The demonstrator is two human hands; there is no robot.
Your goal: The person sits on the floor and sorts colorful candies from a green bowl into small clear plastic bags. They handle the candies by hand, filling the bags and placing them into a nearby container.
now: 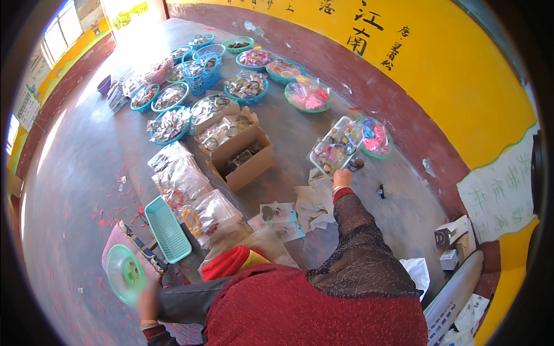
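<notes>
My right hand (342, 178) reaches forward, its fingers closed at the near edge of a white rectangular tray (315, 157) full of small colourful trinkets. Beside that tray sits a green bowl of pink and blue pieces (378, 138), and a small dark round item (356, 164) lies just right of my hand. At the lower left, my left hand (148, 303) is smeared by motion and its fingers cannot be made out. It is by the near rim of a light green bowl (118, 271) with a few small pieces inside. That bowl leans against a pink cushioned seat (115, 237).
An empty green basket (154, 216) lies near my left knee. Past it are plastic bags with bracelets (199, 210) and an open cardboard box (254, 167). Several filled baskets (245, 86) spread across the floor ahead. Cards (280, 216) lie before me; a yellow-and-maroon wall (415, 121) bounds the right.
</notes>
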